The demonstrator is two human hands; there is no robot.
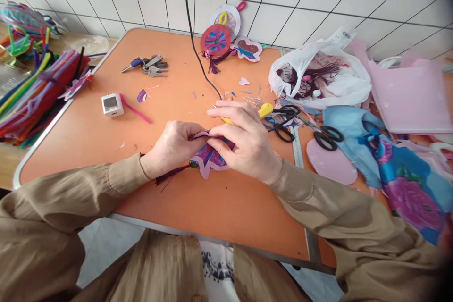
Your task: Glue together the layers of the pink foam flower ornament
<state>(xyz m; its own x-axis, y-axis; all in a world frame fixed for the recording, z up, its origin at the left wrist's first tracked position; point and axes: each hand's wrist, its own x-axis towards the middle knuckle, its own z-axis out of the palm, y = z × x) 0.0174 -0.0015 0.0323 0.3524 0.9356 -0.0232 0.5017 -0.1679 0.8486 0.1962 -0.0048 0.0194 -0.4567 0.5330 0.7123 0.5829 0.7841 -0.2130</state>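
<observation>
Purple ornament (209, 163), a flower-shaped cutout with a pale pink border, lies low on the orange worktop (88, 127) near its front edge, between both hands. From my remote seat I see the left hand (173, 148) with its fingers (193, 133) curled in tight and pinching the upper edge of the piece. The right hand (244, 144) meets it from the other side, thumb and forefinger closed narrow on the same folded edge, the remaining fingers spread loosely above. A dark tassel (170, 175) trails out from under the left hand, and a green bead (193, 164) sits where it joins the cutout.

Just behind the right hand I see a yellow-handled tool (265, 110); I cannot tell what kind. Two pairs of black scissors (286, 120) (327, 137) lie to the right, beside a plain pink cutout (331, 163). Farther right are blue flowered fabric (399, 170), pink sheets (410, 94) and a white plastic bag (318, 75) with dark threads inside. A black cable (194, 47) runs down from the tiled wall towards the hands. Three finished pieces (215, 40) rest at the wall. On the left I see keys (148, 65), a white charger block (112, 104) and a heap of coloured pipe cleaners (31, 89).
</observation>
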